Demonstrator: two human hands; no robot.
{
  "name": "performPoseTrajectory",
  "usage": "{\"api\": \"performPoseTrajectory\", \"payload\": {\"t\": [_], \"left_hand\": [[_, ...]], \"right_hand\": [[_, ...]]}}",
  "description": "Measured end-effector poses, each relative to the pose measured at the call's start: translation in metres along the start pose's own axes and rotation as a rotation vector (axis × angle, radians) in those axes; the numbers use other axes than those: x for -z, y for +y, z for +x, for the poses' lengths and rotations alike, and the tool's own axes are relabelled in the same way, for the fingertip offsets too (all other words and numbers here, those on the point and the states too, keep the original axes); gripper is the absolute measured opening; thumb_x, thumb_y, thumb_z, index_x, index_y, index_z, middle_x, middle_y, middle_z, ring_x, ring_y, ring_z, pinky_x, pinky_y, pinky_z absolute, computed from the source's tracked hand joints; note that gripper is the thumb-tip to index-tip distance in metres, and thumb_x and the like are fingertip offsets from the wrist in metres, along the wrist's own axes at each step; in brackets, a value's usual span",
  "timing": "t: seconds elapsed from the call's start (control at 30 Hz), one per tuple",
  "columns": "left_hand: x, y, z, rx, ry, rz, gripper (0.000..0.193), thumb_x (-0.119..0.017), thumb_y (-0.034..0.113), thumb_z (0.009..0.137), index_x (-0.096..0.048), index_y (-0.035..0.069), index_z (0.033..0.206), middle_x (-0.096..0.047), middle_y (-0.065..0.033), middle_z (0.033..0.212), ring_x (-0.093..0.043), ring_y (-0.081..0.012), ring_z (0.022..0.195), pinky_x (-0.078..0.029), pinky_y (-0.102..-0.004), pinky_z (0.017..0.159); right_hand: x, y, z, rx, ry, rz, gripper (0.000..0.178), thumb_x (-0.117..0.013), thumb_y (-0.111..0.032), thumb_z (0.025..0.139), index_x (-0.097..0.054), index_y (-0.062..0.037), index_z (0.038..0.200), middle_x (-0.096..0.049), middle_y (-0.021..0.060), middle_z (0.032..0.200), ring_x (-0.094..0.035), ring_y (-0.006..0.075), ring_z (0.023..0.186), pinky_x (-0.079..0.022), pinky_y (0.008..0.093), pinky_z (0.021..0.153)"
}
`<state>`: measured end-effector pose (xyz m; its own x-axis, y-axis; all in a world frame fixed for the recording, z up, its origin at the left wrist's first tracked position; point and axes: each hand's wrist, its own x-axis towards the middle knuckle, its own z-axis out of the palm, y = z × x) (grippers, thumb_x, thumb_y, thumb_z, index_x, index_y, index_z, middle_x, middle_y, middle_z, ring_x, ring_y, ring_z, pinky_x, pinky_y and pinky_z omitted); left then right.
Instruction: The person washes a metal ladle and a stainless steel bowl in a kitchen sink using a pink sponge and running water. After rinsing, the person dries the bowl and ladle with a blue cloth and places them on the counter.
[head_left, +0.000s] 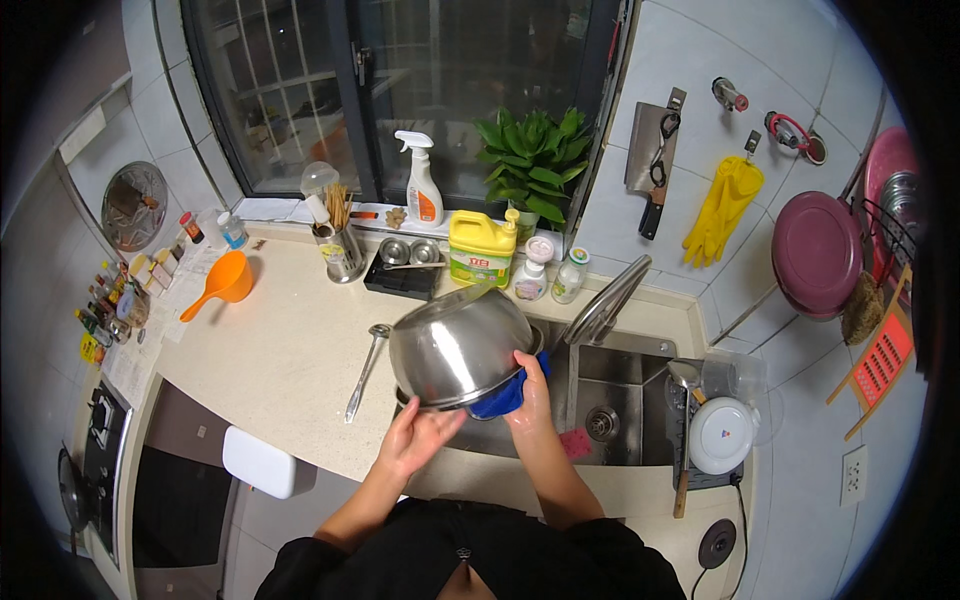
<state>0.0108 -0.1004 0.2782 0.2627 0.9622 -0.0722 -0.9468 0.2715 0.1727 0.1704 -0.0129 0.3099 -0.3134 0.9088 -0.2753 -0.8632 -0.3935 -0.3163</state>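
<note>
A steel mixing bowl (455, 350) is tipped on its side over the left part of the sink, its shiny outer wall turned up. My left hand (418, 440) grips the near rim, thumb against the outside and the other fingers partly below the edge. At the bowl's right side, my right hand (532, 395) holds the rim together with a blue cloth (500, 398). Most of the cloth is tucked under and inside the bowl, so the inside stays hidden. To the left, a steel ladle (368, 372) lies on the counter, touched by neither hand.
The sink (622, 400) has a raised faucet (608, 300) behind it and a pink sponge (575, 442) near its front. Bottles, including a yellow jug (481, 248), line the back. Right stands a rack with a white plate (720, 436); left, an orange scoop (229, 278).
</note>
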Motion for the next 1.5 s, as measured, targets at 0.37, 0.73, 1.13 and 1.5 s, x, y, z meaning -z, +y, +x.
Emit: {"api": "performPoseTrajectory", "payload": {"t": [0.37,0.73,1.13,1.5], "left_hand": [[-0.04,0.044,0.038,-0.222,0.156,0.615,0.05,-0.043,-0.014,0.063,-0.047,0.002,0.111,-0.056,-0.0083,0.099,-0.055,-0.0192,0.09,-0.045,-0.0305,0.079],[-0.035,0.019,0.021,-0.098,0.158,1.042,0.039,-0.04,-0.014,0.052,-0.053,0.002,0.084,-0.051,-0.0007,0.066,-0.045,-0.0101,0.054,-0.034,-0.022,0.045],[-0.074,0.046,-0.008,-0.089,0.236,1.029,0.046,-0.039,-0.015,0.047,-0.055,-0.004,0.088,-0.05,-0.0028,0.063,-0.042,-0.0105,0.047,-0.029,-0.0223,0.039],[-0.079,0.064,0.002,-0.178,0.296,1.032,0.048,-0.04,-0.014,0.044,-0.055,-0.003,0.087,-0.051,-0.0035,0.068,-0.046,-0.0117,0.055,-0.034,-0.0217,0.044]], "right_hand": [[0.009,-0.028,-0.054,0.518,0.093,-1.113,0.033,-0.05,-0.025,0.085,-0.049,-0.0003,0.108,-0.055,0.0141,0.101,-0.056,0.0251,0.089,-0.047,0.0352,0.077],[-0.082,-0.003,0.016,1.09,-0.553,-2.004,0.028,-0.056,-0.022,0.074,-0.058,0.0028,0.086,-0.056,0.0179,0.103,-0.051,0.0318,0.099,-0.038,0.0407,0.088],[-0.043,-0.065,0.119,-0.185,-0.132,-1.369,0.029,-0.052,-0.025,0.084,-0.056,-0.0036,0.102,-0.059,0.0051,0.083,-0.055,0.0117,0.072,-0.045,0.0278,0.064],[-0.099,-0.02,0.03,1.27,-0.764,-1.812,0.033,-0.062,-0.025,0.072,-0.06,-0.0038,0.097,-0.057,0.0169,0.089,-0.056,0.0317,0.079,-0.044,0.0336,0.072]]}}
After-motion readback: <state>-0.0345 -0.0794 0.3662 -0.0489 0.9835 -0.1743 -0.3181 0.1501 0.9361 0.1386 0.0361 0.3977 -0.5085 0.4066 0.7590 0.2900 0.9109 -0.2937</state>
